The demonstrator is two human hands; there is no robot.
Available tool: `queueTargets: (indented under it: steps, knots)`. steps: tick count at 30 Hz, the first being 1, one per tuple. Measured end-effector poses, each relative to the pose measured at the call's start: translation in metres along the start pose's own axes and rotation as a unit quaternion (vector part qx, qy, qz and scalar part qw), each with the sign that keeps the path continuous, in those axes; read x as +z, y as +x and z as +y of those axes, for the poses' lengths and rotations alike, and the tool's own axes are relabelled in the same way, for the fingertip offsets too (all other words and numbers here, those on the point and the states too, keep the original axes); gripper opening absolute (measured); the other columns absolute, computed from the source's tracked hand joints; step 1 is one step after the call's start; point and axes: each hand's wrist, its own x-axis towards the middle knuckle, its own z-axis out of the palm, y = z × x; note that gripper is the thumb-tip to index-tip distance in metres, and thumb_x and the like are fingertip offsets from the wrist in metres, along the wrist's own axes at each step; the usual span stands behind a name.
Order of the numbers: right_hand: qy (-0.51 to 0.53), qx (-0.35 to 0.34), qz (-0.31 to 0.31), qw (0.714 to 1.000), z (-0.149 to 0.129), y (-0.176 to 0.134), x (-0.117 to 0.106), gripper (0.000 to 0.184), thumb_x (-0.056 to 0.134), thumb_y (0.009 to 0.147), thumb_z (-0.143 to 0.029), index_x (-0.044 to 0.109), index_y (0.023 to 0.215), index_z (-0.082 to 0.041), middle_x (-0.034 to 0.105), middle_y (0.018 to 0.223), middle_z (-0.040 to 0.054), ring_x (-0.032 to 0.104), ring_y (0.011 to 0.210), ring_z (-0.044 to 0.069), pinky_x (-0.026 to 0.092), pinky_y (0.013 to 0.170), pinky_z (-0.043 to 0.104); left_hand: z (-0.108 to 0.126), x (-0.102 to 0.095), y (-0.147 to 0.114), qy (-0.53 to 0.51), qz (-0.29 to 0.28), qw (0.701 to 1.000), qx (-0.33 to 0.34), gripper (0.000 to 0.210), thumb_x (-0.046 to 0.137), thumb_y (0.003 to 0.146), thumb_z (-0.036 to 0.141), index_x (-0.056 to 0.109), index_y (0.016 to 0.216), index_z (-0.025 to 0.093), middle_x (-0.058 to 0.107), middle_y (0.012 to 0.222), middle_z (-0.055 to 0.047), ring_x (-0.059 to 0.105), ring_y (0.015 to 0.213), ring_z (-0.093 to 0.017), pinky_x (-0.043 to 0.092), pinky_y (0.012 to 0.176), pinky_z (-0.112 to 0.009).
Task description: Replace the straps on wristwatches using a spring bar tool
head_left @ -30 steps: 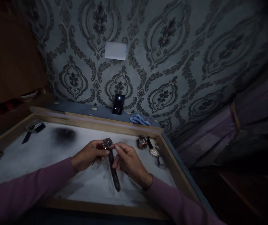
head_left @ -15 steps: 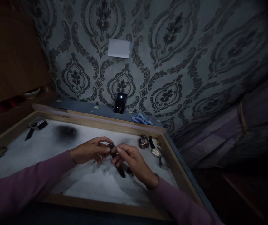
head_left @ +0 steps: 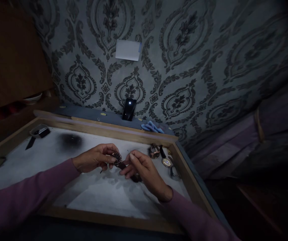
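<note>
My left hand (head_left: 99,157) is closed around the edge of a wristwatch (head_left: 117,159) with a dark face and a dark strap, held above the white surface. To its right, my right hand (head_left: 144,169) pinches a small thin bright piece (head_left: 128,151) between thumb and forefinger; what kind of piece it is I cannot make out. The watch strap hangs toward the lower fingers of the right hand, and whether they touch it is unclear. A dark object (head_left: 136,178), partly hidden, lies beneath the right hand.
A wooden-rimmed tray (head_left: 108,128) surrounds the work. On its right lie a rose-toned watch (head_left: 154,151), a gold-faced watch (head_left: 166,162) and a grey one (head_left: 174,173); another watch (head_left: 42,132) lies at far left. Behind stand a phone (head_left: 129,109) and a blue cloth (head_left: 152,127).
My right hand's fingertips have drawn up and away from the watch, showing the thin piece. In my left hand the watch has turned so that more of its face shows.
</note>
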Motion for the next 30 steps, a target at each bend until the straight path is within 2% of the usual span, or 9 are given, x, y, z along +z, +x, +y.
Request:
queueTargets:
  steps: [8, 13, 15, 18, 20, 23, 26, 30]
  knots:
    - [0.010, 0.007, -0.003, 1.000, -0.010, -0.004, 0.001, 0.038, 0.058, 0.088, -0.053, 0.053, 0.080, -0.016, 0.062, 0.073, 0.0011, 0.070, 0.060, 0.013, 0.054, 0.052, 0.018, 0.001, 0.000, 0.000, -0.010, -0.026, 0.999, 0.023, 0.028, 0.077, 0.072, 0.025, 0.058, 0.090, 0.015, 0.058, 0.079, 0.000, 0.054, 0.058, -0.008, 0.037, 0.044, -0.016]
    - [-0.103, -0.103, 0.025, 0.989, -0.020, -0.008, -0.001, 0.033, 0.050, 0.095, -0.046, 0.056, 0.084, -0.016, 0.068, 0.087, 0.0065, 0.071, 0.071, 0.014, 0.060, 0.066, 0.026, 0.004, 0.003, -0.003, -0.017, -0.036, 0.998, 0.050, 0.025, 0.077, 0.071, 0.023, 0.060, 0.088, 0.015, 0.058, 0.085, -0.002, 0.056, 0.075, -0.013, 0.048, 0.057, -0.020]
    - [-0.160, -0.158, 0.044, 0.973, -0.020, -0.010, -0.001, 0.030, 0.046, 0.098, -0.043, 0.057, 0.087, -0.017, 0.069, 0.090, 0.0076, 0.071, 0.075, 0.015, 0.060, 0.070, 0.027, 0.005, 0.006, -0.004, -0.042, -0.048, 0.997, 0.047, 0.025, 0.077, 0.072, 0.026, 0.063, 0.089, 0.014, 0.058, 0.088, -0.004, 0.056, 0.086, -0.017, 0.051, 0.067, -0.025]
    - [-0.238, -0.218, 0.057, 0.945, -0.015, -0.010, -0.001, 0.027, 0.041, 0.101, -0.036, 0.060, 0.092, -0.018, 0.071, 0.091, 0.0075, 0.070, 0.078, 0.015, 0.059, 0.072, 0.027, 0.003, 0.010, -0.004, -0.066, -0.053, 0.996, 0.037, 0.024, 0.075, 0.076, 0.031, 0.063, 0.087, 0.014, 0.059, 0.090, -0.005, 0.057, 0.089, -0.018, 0.051, 0.074, -0.029]
    - [-0.282, -0.243, 0.064, 0.926, -0.010, -0.010, -0.002, 0.025, 0.041, 0.101, -0.032, 0.061, 0.094, -0.018, 0.071, 0.091, 0.0073, 0.070, 0.078, 0.016, 0.058, 0.071, 0.027, 0.001, 0.012, -0.003, -0.064, -0.030, 0.997, 0.030, 0.023, 0.076, 0.076, 0.028, 0.061, 0.085, 0.014, 0.060, 0.090, -0.005, 0.059, 0.088, -0.017, 0.049, 0.073, -0.027]
    - [-0.310, -0.267, 0.071, 0.910, -0.004, -0.008, -0.004, 0.023, 0.041, 0.101, -0.028, 0.061, 0.096, -0.019, 0.071, 0.091, 0.0070, 0.070, 0.078, 0.015, 0.057, 0.069, 0.026, -0.003, 0.011, -0.001, -0.059, -0.005, 0.998, 0.010, 0.031, 0.079, 0.072, 0.021, 0.058, 0.094, 0.016, 0.061, 0.092, -0.003, 0.062, 0.084, -0.016, 0.047, 0.071, -0.026]
    - [-0.305, -0.279, 0.063, 0.908, 0.002, -0.007, -0.005, 0.022, 0.041, 0.101, -0.026, 0.061, 0.099, -0.019, 0.072, 0.093, 0.0071, 0.070, 0.078, 0.015, 0.057, 0.069, 0.026, -0.004, 0.009, 0.000, -0.046, -0.021, 0.999, -0.013, 0.035, 0.079, 0.072, 0.023, 0.059, 0.098, 0.014, 0.062, 0.083, -0.002, 0.060, 0.070, -0.012, 0.044, 0.063, -0.024]
    - [-0.277, -0.274, 0.055, 0.919, 0.005, -0.006, -0.007, 0.022, 0.042, 0.101, -0.027, 0.062, 0.099, -0.018, 0.072, 0.094, 0.0070, 0.070, 0.078, 0.015, 0.059, 0.070, 0.026, -0.003, 0.008, 0.000, -0.010, -0.043, 0.999, -0.008, 0.032, 0.077, 0.073, 0.027, 0.060, 0.095, 0.012, 0.058, 0.071, 0.001, 0.049, 0.055, -0.008, 0.030, 0.048, -0.021]
